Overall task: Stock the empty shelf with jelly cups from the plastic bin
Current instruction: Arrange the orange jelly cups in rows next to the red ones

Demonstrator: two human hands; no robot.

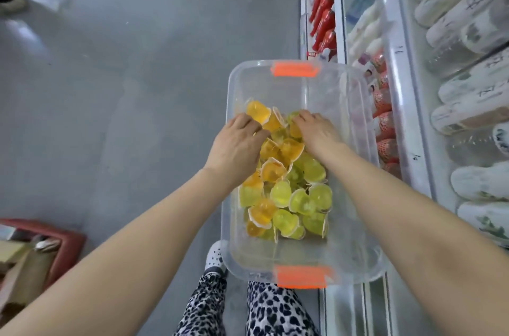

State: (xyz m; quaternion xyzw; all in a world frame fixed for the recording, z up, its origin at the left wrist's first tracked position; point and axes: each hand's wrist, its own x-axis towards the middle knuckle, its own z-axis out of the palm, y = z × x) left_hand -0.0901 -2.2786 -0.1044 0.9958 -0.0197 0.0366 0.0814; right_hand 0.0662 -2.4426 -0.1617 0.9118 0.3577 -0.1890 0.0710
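**Both hands down in the cups at the bin's far end**

The left hand (239, 140) has its fingers curled over orange jelly cups (283, 192) at the far end of the heap, thumb pressed in beside them. The right hand (316, 132) sits just beside it, fingertips sunk among the cups; whether it has closed on one cannot be told.

The heap lies inside the plastic bin (234, 82), running from the hands back toward the bin's near orange latch (303, 276). The bin's long axis runs latch to latch, parallel to the shelving (396, 126) along its right side, so the right hand is the nearer one. No empty shelf can be picked out.

The cups are small translucent domes, orange, yellow and yellow-green, with flat pale lids, tumbled at every angle.
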